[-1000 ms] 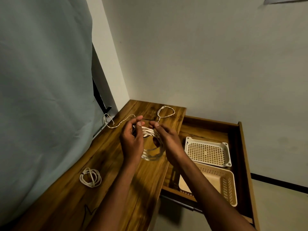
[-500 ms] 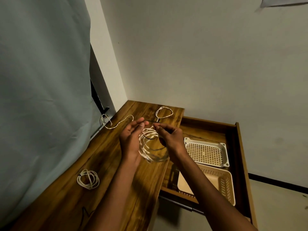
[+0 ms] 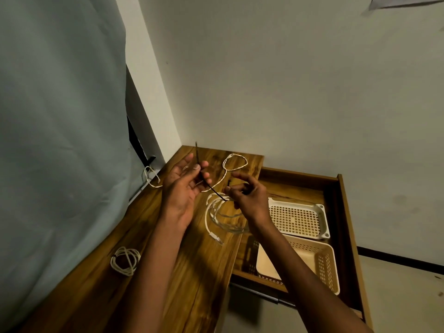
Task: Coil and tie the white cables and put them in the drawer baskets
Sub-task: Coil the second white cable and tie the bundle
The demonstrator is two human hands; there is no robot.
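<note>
**Head view: coil held over the desk, black tie in both hands**

I see the left hand (image 3: 185,186) raised over the wooden desk (image 3: 192,272), pinching a thin black tie (image 3: 206,183) between thumb and fingers. The right hand (image 3: 249,198) grips the top of a coiled white cable (image 3: 216,217); the coil hangs below it with a plug end dangling. A tied coil (image 3: 125,260) lies near the desk's left edge. A loose white cable (image 3: 234,163) lies at the far end. The open drawer (image 3: 341,212) holds a white basket (image 3: 322,212) and a beige basket (image 3: 326,265).
</note>
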